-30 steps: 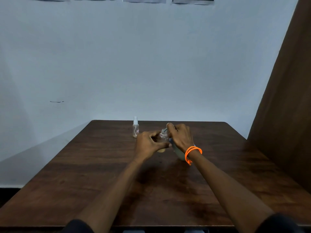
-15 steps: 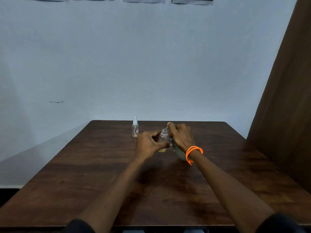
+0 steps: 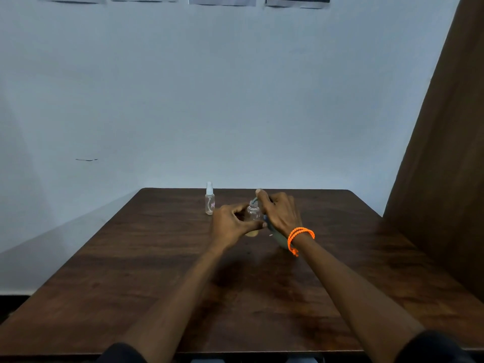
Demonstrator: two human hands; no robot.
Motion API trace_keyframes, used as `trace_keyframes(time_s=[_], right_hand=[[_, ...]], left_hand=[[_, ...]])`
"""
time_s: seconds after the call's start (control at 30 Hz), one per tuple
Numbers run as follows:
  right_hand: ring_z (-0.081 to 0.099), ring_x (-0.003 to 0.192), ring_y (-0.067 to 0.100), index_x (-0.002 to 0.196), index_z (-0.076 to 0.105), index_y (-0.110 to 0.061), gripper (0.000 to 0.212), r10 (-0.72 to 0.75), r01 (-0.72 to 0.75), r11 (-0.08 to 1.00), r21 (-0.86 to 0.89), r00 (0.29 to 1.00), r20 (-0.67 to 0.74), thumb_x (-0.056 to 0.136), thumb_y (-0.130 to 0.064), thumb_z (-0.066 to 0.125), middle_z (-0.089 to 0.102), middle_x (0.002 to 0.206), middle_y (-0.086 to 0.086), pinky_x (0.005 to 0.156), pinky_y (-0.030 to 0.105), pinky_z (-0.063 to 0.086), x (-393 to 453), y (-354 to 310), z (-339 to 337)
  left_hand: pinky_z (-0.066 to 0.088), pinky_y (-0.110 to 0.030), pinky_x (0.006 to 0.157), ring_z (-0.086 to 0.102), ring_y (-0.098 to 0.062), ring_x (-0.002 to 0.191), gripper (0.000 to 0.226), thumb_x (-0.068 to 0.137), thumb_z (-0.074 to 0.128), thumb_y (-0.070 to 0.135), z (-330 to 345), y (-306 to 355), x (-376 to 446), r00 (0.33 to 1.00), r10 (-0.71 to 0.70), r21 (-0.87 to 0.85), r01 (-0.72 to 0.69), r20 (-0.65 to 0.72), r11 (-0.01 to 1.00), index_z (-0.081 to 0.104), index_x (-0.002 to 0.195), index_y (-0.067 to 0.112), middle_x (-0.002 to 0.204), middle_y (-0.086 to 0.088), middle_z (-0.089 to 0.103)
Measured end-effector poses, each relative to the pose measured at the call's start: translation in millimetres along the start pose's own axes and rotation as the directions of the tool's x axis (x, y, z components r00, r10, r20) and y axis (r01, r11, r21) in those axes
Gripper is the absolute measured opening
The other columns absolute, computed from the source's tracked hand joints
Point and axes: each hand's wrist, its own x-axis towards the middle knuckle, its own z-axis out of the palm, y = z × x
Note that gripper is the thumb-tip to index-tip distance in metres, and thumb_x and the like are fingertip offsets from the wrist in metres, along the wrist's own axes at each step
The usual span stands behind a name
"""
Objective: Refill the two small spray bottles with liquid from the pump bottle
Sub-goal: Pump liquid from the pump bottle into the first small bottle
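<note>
**One head-worn view, looking forward and down**

You have a single wide-angle camera, worn on your head. It faces ahead and downward across the wooden table [image 3: 340, 271] toward the pale wall [image 3: 235, 100] behind it. Your forearms reach in from the bottom edge (nearest the lens). No second view shares the scene.

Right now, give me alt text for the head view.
Left hand holds an uncapped spray bottle while the right hand presses the pump bottle beside it. A second, capped bottle stands behind on the table.
</note>
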Motion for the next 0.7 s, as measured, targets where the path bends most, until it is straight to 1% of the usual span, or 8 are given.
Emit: trace_keyframes(time_s=[0.1, 0.17, 0.23, 0.33, 0.47, 0.53, 0.6, 0.7], right_hand=[[0.062, 0.060, 0.035, 0.063, 0.062, 0.003, 0.072, 0.008, -0.007, 1.000, 0.007, 1.000, -0.005, 0.091, -0.060, 0.040, 0.062, 0.055, 0.017, 0.060, 0.048, 0.053, 0.5, 0.6, 1.5], [0.060, 0.061, 0.037, 0.063, 0.060, 0.003, 0.065, 0.014, -0.014, 1.000, 0.003, 1.000, -0.011, 0.088, -0.054, 0.041, 0.059, 0.054, 0.018, 0.062, 0.052, 0.053, 0.4, -0.5, 2.1], [0.061, 0.060, 0.036, 0.063, 0.062, 0.002, 0.067, 0.021, -0.021, 1.000, 0.014, 1.000, -0.003, 0.089, -0.057, 0.041, 0.061, 0.055, 0.017, 0.061, 0.050, 0.054, 0.2, 0.2, 2.7], [0.065, 0.060, 0.033, 0.065, 0.065, 0.002, 0.078, 0.016, -0.016, 1.000, 0.017, 1.000, -0.004, 0.092, -0.067, 0.039, 0.066, 0.056, 0.015, 0.059, 0.043, 0.051, -0.8, 1.8, 2.1], [0.061, 0.061, 0.036, 0.062, 0.061, 0.002, 0.064, 0.022, -0.022, 1.000, 0.010, 0.999, -0.025, 0.089, -0.053, 0.041, 0.062, 0.056, 0.018, 0.061, 0.051, 0.054, -0.3, -1.8, 1.1], [0.060, 0.059, 0.036, 0.062, 0.060, 0.001, 0.065, 0.027, -0.026, 1.000, 0.010, 0.999, -0.023, 0.088, -0.055, 0.041, 0.061, 0.055, 0.017, 0.060, 0.051, 0.054, -0.1, -3.0, 1.0], [0.062, 0.058, 0.032, 0.062, 0.061, 0.001, 0.074, 0.021, -0.021, 1.000, 0.003, 1.000, -0.023, 0.091, -0.064, 0.038, 0.062, 0.054, 0.015, 0.058, 0.044, 0.050, -0.3, -1.7, 0.1], [0.063, 0.061, 0.035, 0.063, 0.063, 0.002, 0.075, 0.016, -0.016, 1.000, 0.005, 1.000, -0.018, 0.093, -0.063, 0.039, 0.064, 0.057, 0.017, 0.057, 0.043, 0.050, -0.5, 1.1, -0.7]], left_hand=[[0.061, -0.054, 0.067, 0.078, -0.028, 0.075, 0.047, 0.058, 0.097, 0.048, 1.7, -1.5, 0.2, 1.000, -0.009, -0.008, 0.009, 0.002, 1.000, 0.084, 0.097, 0.024, 0.078, 0.001, 0.081], [0.061, -0.055, 0.068, 0.078, -0.032, 0.078, 0.048, 0.058, 0.097, 0.050, 3.0, -2.9, -0.5, 1.000, -0.006, -0.004, 0.006, 0.008, 1.000, 0.084, 0.098, 0.025, 0.079, 0.001, 0.081], [0.061, -0.056, 0.067, 0.077, -0.034, 0.078, 0.049, 0.059, 0.097, 0.053, 3.6, -3.7, -0.3, 1.000, -0.005, 0.004, 0.005, 0.011, 1.000, 0.083, 0.096, 0.023, 0.078, -0.001, 0.080], [0.062, -0.053, 0.067, 0.078, -0.026, 0.074, 0.045, 0.061, 0.097, 0.049, 2.5, -1.9, 0.6, 1.000, -0.016, -0.026, 0.016, 0.015, 1.000, 0.084, 0.097, 0.026, 0.078, 0.002, 0.081], [0.061, -0.050, 0.064, 0.068, -0.009, 0.065, 0.048, 0.059, 0.096, 0.050, 3.8, -0.4, 2.2, 1.000, -0.010, -0.025, 0.010, 0.022, 1.000, 0.085, 0.101, 0.029, 0.074, 0.003, 0.079], [0.061, -0.054, 0.066, 0.069, -0.009, 0.068, 0.046, 0.060, 0.097, 0.049, 5.1, -1.4, 2.7, 0.999, -0.019, -0.021, 0.019, 0.027, 1.000, 0.084, 0.101, 0.031, 0.077, 0.004, 0.080], [0.060, -0.054, 0.066, 0.070, -0.010, 0.069, 0.043, 0.062, 0.097, 0.048, 4.7, -2.0, 2.9, 1.000, -0.020, -0.033, 0.021, 0.022, 0.999, 0.084, 0.099, 0.031, 0.077, 0.003, 0.080], [0.055, -0.048, 0.058, 0.059, -0.007, 0.061, 0.038, 0.062, 0.097, 0.049, 3.2, -2.8, 4.3, 1.000, -0.001, -0.015, 0.001, 0.003, 1.000, 0.082, 0.089, 0.026, 0.068, 0.001, 0.074]])
